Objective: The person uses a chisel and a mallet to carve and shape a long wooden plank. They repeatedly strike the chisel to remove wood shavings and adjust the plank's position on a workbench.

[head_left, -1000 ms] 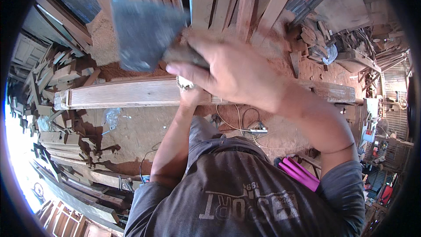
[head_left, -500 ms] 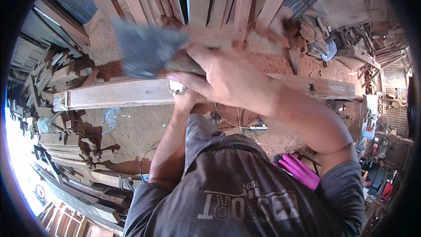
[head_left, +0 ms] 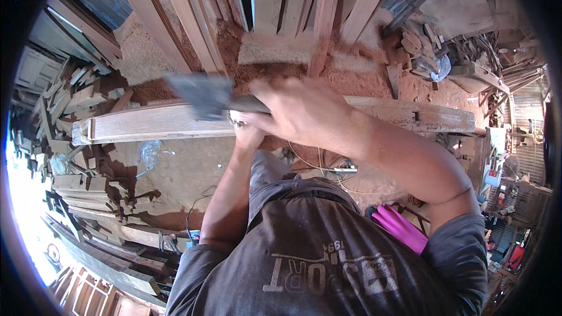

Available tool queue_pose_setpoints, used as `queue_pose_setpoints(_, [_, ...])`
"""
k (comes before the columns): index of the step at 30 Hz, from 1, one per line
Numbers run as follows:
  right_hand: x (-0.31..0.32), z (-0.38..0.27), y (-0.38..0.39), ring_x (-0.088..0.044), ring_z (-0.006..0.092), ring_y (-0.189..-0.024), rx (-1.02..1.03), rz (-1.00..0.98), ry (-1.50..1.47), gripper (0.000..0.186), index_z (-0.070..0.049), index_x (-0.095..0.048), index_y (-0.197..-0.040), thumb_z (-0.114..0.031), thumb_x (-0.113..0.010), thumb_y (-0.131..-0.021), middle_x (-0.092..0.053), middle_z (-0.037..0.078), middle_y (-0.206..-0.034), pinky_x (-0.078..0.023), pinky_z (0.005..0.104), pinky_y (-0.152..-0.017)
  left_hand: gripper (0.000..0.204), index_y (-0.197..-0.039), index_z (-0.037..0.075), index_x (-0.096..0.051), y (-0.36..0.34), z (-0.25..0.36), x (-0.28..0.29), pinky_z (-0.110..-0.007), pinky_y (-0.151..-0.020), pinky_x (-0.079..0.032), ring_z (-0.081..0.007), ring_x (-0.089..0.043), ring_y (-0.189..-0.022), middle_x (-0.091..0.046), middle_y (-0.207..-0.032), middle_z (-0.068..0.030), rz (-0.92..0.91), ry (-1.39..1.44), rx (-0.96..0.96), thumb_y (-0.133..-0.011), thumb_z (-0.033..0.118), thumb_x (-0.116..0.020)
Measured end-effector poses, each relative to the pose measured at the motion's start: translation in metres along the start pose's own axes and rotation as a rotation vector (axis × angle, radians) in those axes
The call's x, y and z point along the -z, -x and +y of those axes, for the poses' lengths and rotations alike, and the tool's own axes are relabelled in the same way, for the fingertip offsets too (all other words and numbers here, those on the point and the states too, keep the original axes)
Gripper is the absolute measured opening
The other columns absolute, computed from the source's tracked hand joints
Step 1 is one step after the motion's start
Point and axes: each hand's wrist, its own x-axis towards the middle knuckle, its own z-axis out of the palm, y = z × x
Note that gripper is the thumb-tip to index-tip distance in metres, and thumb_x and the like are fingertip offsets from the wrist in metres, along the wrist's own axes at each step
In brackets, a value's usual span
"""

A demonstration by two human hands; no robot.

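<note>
My right hand [head_left: 313,111] is wrapped round the handle of a hatchet [head_left: 202,95]. Its broad dark blade is blurred and lies over the timber beam [head_left: 137,126] in front of me. Just below the hatchet, my left hand [head_left: 250,136] is closed round a piece of wood with a pale, rough end [head_left: 235,119]. Most of that piece is hidden by my hands and the blade, and I cannot tell whether the blade touches it. The beam stretches left to right, with a small block at its left end and a dark slot near its right end.
Planks [head_left: 325,20] lean beyond the beam over sawdust. Stacked offcuts [head_left: 79,190] fill the left side. A cable [head_left: 321,161] with a power strip [head_left: 342,169] lies on the floor near my legs. Something bright pink [head_left: 401,228] is by my right side. Scrap wood [head_left: 418,47] is piled far right.
The hatchet has dropped toward the beam and the pale wood end, its blade now looking smaller. My right hand has gone down with it, while my left hand stays nearly still.
</note>
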Motion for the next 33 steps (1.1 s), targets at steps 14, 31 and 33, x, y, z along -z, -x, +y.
queue_pose_setpoints(14, [-0.012,0.075,0.072,-0.047,0.0083,-0.047,-0.557,0.233,-0.926,0.044,-0.007,-0.051,-0.090,-0.047,-0.055,-0.107,-0.048,-0.002,-0.062,-0.042,0.0279,-0.044,0.013,-0.106,0.000,-0.067,-0.071,0.064,-0.029,-0.027,-0.063,-0.053,-0.0101,-0.065,-0.072,-0.070,-0.087,-0.0020,-0.071,0.220,0.177,-0.096,0.006,-0.072])
queue_pose_setpoints(31, [-0.015,0.080,0.133,-0.049,0.0124,-0.048,-0.574,0.384,-0.789,0.044,-0.002,-0.057,-0.096,-0.045,-0.060,-0.104,-0.051,0.002,-0.059,-0.042,0.0322,-0.047,0.013,-0.087,0.005,-0.064,-0.068,0.017,-0.085,-0.030,-0.056,-0.043,-0.0097,-0.053,-0.062,-0.061,-0.074,0.0023,0.141,0.272,0.020,-0.096,0.008,-0.073])
queue_pose_setpoints(33, [-0.002,0.071,0.130,-0.049,0.0111,-0.050,-0.466,0.448,-0.670,0.042,-0.002,-0.058,-0.099,-0.044,-0.061,-0.104,-0.052,0.001,-0.061,-0.042,0.0306,-0.048,0.014,-0.084,0.002,-0.064,-0.060,0.048,-0.095,-0.029,-0.066,-0.048,-0.0087,-0.053,-0.074,-0.064,-0.079,0.0019,0.147,0.130,-0.026,-0.094,0.004,-0.074])
